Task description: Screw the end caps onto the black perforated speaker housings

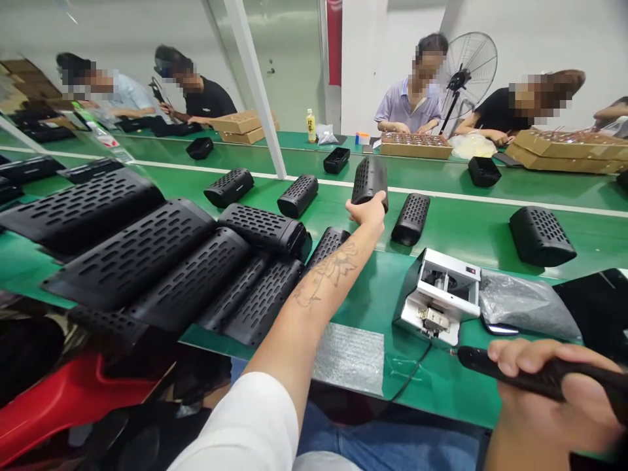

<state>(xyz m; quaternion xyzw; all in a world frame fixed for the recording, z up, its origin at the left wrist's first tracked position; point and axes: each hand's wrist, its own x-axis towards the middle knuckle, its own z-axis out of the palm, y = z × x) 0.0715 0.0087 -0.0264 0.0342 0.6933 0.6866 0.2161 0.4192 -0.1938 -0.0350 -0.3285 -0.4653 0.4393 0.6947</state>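
Note:
My left hand (369,213) reaches far out over the green belt (456,222) and grips a black perforated speaker shell (369,180), held upright above the belt. My right hand (549,399) stays near the front edge at lower right, closed around a black electric screwdriver (510,369) whose tip points left. A white screw feeder box (436,294) sits just beyond the screwdriver tip. A row of long black perforated shells (161,261) lies side by side at my left.
More black shells (229,187) (411,218) (540,235) are spread along the belt. A grey plastic bag (527,304) and a bubble-wrap pad (350,356) lie near the front. Several people sit across the line with cardboard trays (416,145); a standing fan (466,65) is behind them.

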